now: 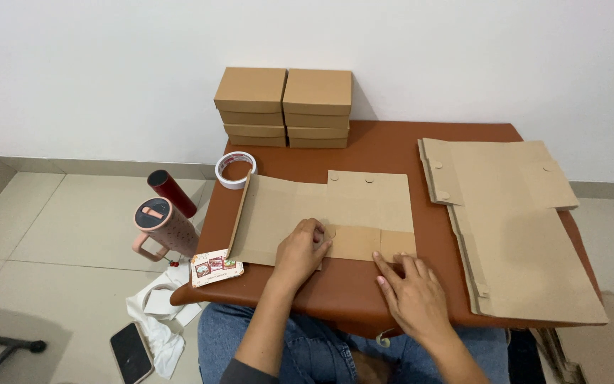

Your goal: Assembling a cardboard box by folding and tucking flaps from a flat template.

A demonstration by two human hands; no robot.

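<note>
your left hand and right hand press the flat cardboard blank on the desk.

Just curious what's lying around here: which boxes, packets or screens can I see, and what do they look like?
Closed boxes: two brown stacks at the table's far edge, by the wall.
Flat box blank: tan cardboard, under both hands.
Pile of blanks: tan, on the table's right side.
Small packet: white with red pictures, at the table's left front corner.
Phone: dark screen, on the floor.
</note>
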